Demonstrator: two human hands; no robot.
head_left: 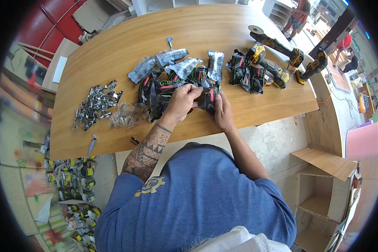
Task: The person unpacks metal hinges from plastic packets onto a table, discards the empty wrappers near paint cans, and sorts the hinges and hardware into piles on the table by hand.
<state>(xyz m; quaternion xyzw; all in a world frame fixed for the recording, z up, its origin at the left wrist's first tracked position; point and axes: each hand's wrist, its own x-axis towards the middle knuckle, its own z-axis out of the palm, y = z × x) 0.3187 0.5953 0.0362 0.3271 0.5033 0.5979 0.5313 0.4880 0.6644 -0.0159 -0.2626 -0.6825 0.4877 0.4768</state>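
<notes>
My left hand (182, 102), on a tattooed forearm, is closed at the left side of a black plastic packet (206, 101) with a red stripe. Against its right edge my right hand (224, 112) rests, thumb pointing up, gripping the same packet. Whether the packet is torn open I cannot tell. Right behind my hands lies a heap of similar black packets (164, 86), with silvery wrapped packets (182, 67) on and behind it. One more silvery packet (215, 66) lies just beyond the held one.
Metal hinge-like fittings (95, 105) and clear bags of small parts (124, 116) lie at left. More black packets (252, 77), an angle grinder (277, 47) and other yellow-black cordless tools (275, 73) sit at right. Cans (73, 176) stand below the wooden table (126, 40). People are in the background.
</notes>
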